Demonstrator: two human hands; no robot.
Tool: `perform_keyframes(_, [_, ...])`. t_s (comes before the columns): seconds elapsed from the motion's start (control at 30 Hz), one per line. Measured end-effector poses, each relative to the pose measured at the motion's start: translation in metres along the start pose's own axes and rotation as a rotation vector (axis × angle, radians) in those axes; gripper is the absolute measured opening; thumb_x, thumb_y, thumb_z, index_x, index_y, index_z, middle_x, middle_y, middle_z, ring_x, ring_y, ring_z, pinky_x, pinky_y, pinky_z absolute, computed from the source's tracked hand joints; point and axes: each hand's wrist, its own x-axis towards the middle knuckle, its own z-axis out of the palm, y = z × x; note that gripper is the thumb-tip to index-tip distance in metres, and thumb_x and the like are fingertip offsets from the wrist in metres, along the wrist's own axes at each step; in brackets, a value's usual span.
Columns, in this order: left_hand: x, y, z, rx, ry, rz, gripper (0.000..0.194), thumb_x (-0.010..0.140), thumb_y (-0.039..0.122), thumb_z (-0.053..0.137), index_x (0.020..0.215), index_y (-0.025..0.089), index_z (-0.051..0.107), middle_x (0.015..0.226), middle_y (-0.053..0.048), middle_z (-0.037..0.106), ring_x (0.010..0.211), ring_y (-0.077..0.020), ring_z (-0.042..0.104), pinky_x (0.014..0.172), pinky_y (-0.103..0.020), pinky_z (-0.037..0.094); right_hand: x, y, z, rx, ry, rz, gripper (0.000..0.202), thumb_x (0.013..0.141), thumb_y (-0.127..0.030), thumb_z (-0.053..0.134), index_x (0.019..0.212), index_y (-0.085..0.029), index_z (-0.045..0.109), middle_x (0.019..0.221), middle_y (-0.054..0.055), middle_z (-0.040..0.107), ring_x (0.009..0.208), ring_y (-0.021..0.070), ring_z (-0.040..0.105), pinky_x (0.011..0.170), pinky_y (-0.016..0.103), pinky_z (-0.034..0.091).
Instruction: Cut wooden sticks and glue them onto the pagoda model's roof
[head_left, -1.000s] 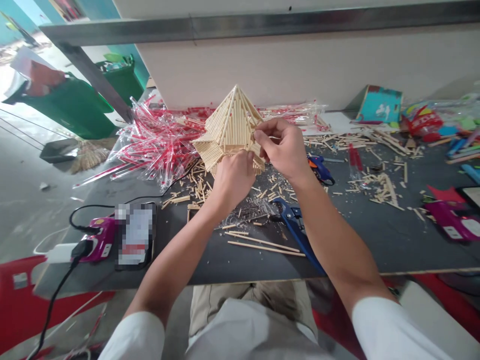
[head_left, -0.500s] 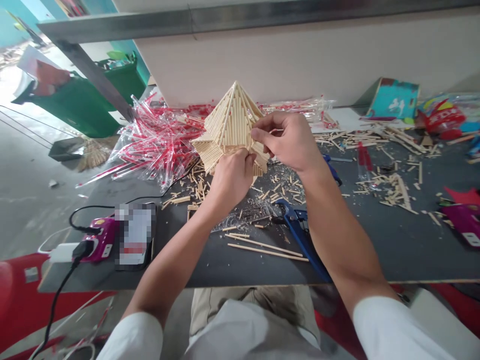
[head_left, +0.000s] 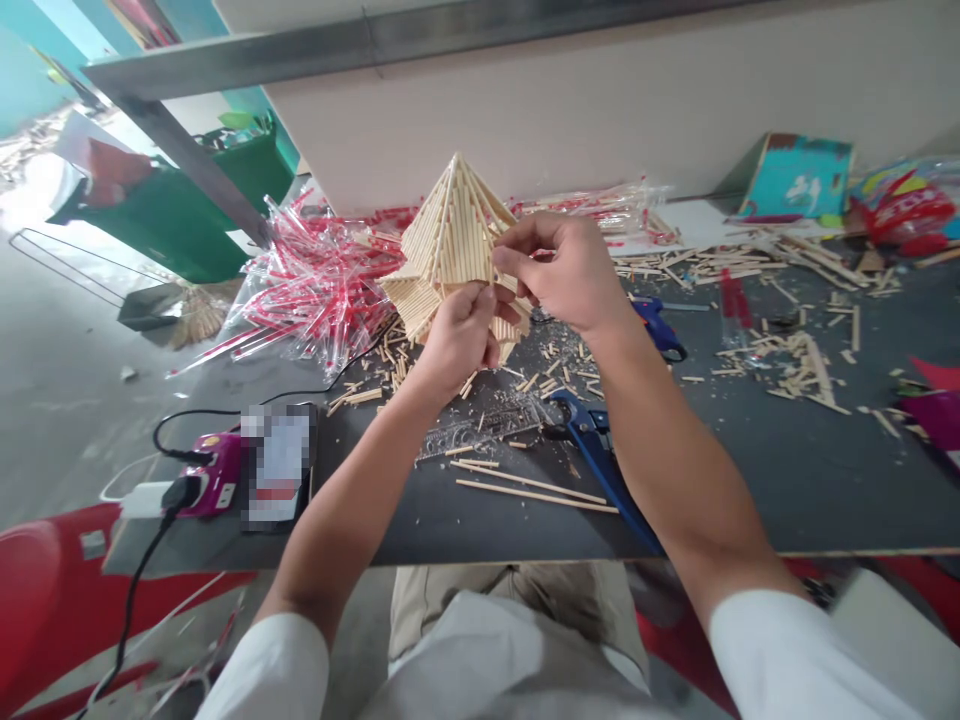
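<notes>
Head view: pale, pointed stick model (head_left: 459, 235).

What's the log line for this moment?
left hand: holds model | right hand: fingers at model's right side | cutter, sticks, phone: on table

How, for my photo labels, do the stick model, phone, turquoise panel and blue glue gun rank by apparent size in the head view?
Stick model
Phone and turquoise panel, too alike to rank
Blue glue gun
</notes>
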Motion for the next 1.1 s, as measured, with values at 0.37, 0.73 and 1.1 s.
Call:
perform_keyframes(0.37, [-0.001,0.004,-0.001,-0.041,-0.022,-0.019,0.029,0.111,0.028,0.03,0.114,0.017,0.057,0.092,-0.006,0.071,0.04,-0.0026,0.046,0.04,-0.019,0.033,-0.003,-0.006,-0.007,0.047,-0.073,0.06,0.027,0.085,-0.044,0.08,0.093,-0.02,0.071,0.077,0.003,0.065,0.069,0.0165,0.064,0.058,0.032,0.056])
perform_keyframes(0.73, [-0.006,0.004,-0.011,0.153,-0.106,0.05,0.025,0.107,0.024,0.036,0.095,0.017,0.058,0.088,-0.005,0.074,0.043,-0.0046,0.047,0.046,-0.021,0.037,-0.007,-0.007,-0.012,-0.011,-0.092,0.037,0.028,0.087,-0.045,0.079,0.098,-0.021,0.07,0.085,0.005,0.068,0.072,0.0177,0.064,0.06,0.033,0.056])
perform_keyframes(1.1, [-0.025,0.024,-0.049,0.653,-0.073,0.226,0.026,0.098,0.022,0.045,0.08,0.018,0.063,0.078,-0.004,0.072,0.065,-0.014,0.057,0.061,-0.028,0.038,-0.005,-0.011,0.009,-0.1,0.075,-0.023,0.059,0.087,-0.078,0.06,0.08,-0.021,0.072,0.068,0.006,0.061,0.073,0.0221,0.063,0.068,0.039,0.054])
